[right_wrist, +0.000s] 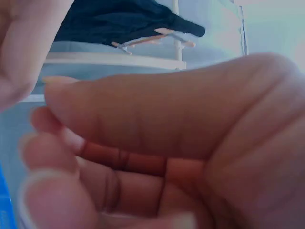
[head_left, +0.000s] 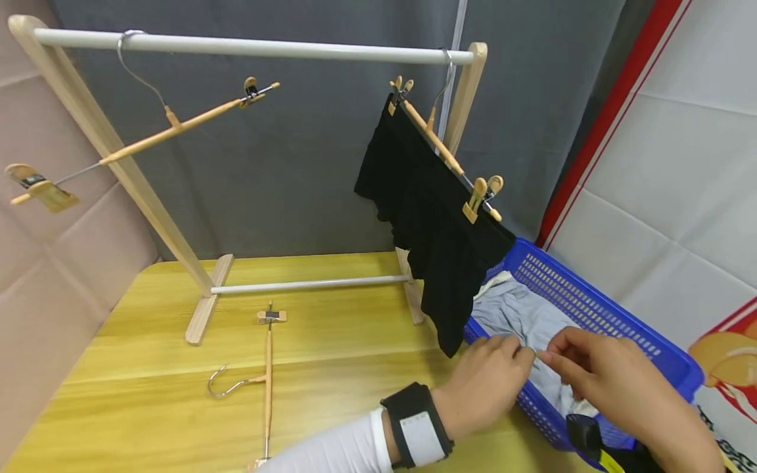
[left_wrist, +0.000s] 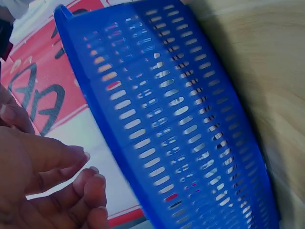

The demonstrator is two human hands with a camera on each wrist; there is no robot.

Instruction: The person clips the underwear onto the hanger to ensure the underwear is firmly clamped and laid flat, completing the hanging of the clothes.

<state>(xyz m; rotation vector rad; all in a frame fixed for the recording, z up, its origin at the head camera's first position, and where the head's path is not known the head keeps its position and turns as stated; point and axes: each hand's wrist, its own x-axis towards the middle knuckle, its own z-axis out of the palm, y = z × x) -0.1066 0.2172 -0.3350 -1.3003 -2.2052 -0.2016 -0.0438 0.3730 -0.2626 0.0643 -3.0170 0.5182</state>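
My left hand (head_left: 487, 378) and right hand (head_left: 621, 378) meet over a blue plastic basket (head_left: 591, 315), fingertips close together. Beneath them lies a crumpled light blue garment (head_left: 520, 309). In the left wrist view, the loosely bent fingers of my left hand (left_wrist: 52, 176) show nothing between them, beside the basket's slotted wall (left_wrist: 157, 109). My right hand (right_wrist: 152, 124) has its thumb near bent fingers, no cloth showing between. A black garment (head_left: 437, 217) hangs from a clip hanger (head_left: 434, 136), its lower end near my left hand.
A wooden rack with a white rail (head_left: 254, 45) stands at the back. At its left hangs a bare clip hanger (head_left: 148, 140). Another clip hanger (head_left: 269, 368) lies on the wooden table (head_left: 148, 374). A white wall panel (head_left: 680, 190) borders the basket on the right.
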